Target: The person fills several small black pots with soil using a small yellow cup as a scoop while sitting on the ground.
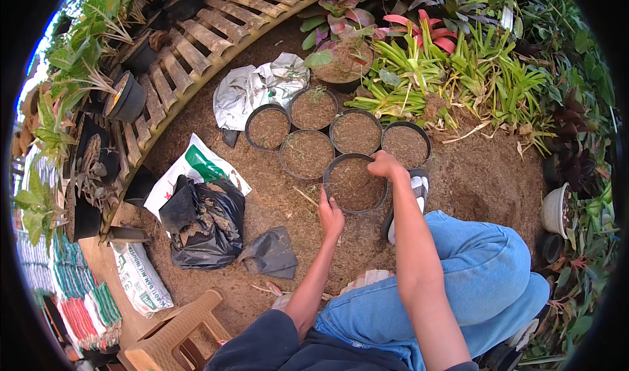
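Both hands grip the rim of a round black plastic pot [356,184] filled with brown soil, which appears upright on the ground. My left hand [330,216] holds its near left side, and my right hand [387,165] holds its far right side. Close beyond it stands a cluster of similar soil-filled pots: one pot [307,154] to the left, another pot [356,131] behind, and a pot [406,145] to the right beside my right hand. Two more, a pot [314,108] and a pot [268,128], are farther back. Small green sprigs lie on some of the soil.
A black plastic bag [211,223] and printed white sack [196,162] lie left, near a black plastic sheet [270,253]. A brown plastic stool [179,331] is at lower left. Slatted wooden racking [182,66] curves along the left. Uprooted green plants [471,71] are heaped at far right.
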A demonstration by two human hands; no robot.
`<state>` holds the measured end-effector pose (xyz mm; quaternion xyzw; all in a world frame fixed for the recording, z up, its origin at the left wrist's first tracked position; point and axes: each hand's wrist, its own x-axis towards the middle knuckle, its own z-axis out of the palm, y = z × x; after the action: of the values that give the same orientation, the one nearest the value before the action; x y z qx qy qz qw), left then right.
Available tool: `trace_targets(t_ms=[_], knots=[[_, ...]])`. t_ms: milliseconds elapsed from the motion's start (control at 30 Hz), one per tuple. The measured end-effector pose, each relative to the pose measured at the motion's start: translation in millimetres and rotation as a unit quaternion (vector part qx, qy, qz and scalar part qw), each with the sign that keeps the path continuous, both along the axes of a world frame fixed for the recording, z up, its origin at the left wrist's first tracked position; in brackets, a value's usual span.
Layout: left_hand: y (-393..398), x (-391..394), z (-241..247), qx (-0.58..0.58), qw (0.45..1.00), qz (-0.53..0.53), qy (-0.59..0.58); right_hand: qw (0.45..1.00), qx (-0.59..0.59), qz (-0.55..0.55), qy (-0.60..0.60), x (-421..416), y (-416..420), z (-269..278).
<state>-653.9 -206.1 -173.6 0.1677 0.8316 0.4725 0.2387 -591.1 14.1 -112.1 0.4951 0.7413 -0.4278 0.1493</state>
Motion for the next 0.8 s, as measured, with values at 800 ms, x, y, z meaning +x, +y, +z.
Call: trace_targets(t_ms=[800], knots=[[224,105,218,0.207,0.872,-0.444,-0.007,0.912,0.408,0.034,-0.02,154,178,286]])
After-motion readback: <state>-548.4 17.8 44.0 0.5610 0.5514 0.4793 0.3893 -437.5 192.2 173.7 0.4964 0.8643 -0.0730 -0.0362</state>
